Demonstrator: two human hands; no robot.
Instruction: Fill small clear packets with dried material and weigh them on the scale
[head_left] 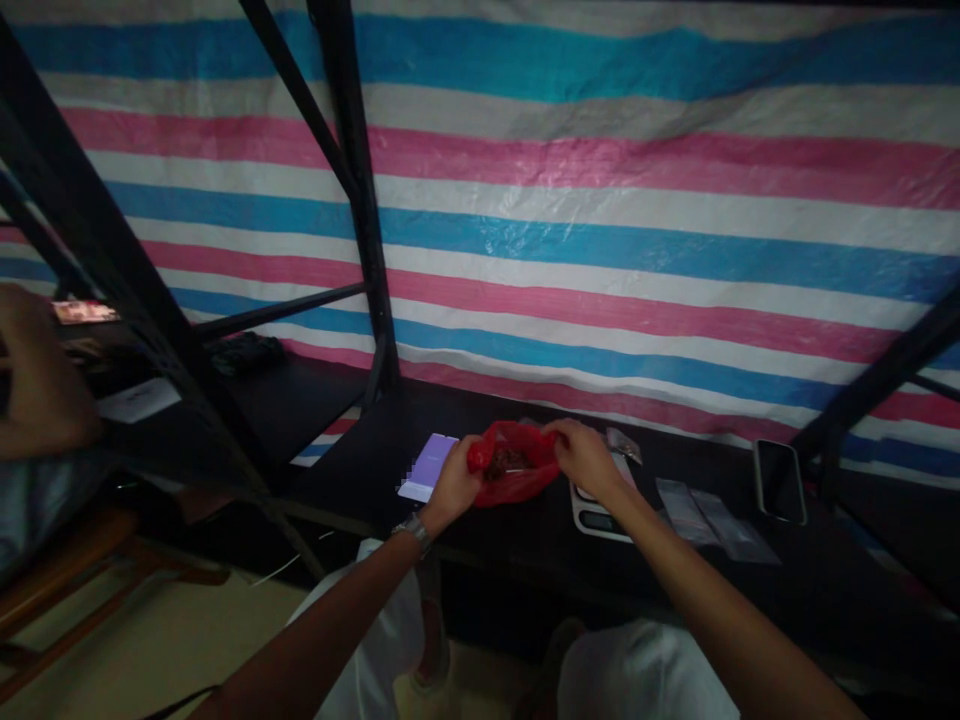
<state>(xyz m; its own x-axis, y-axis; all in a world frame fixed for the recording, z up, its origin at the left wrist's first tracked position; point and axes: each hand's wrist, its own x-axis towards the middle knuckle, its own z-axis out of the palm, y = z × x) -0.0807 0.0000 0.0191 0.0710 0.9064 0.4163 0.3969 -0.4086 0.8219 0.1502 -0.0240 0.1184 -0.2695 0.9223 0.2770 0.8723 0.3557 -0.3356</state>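
A red plastic bag [517, 488] is held with its mouth spread, low over the black table. Inside it lie small brownish pieces [504, 462], too small to name. My left hand [456, 480], with a metal watch on the wrist, is closed on the bag's left rim. The right rim is pinched by my right hand [583, 455]. Partly under my right forearm is a white digital scale [600, 520] with a grey display. A phone with a lit purple screen [429, 466] lies just left of my left hand.
Clear plastic bags [709, 520] lie right of the scale, and a small clear packet [624, 445] behind it. A dark-screened phone [780, 482] is farther right. Black metal posts [360, 200] frame the table before a striped tarp [637, 230]. Another person's arm [41, 370] shows at left.
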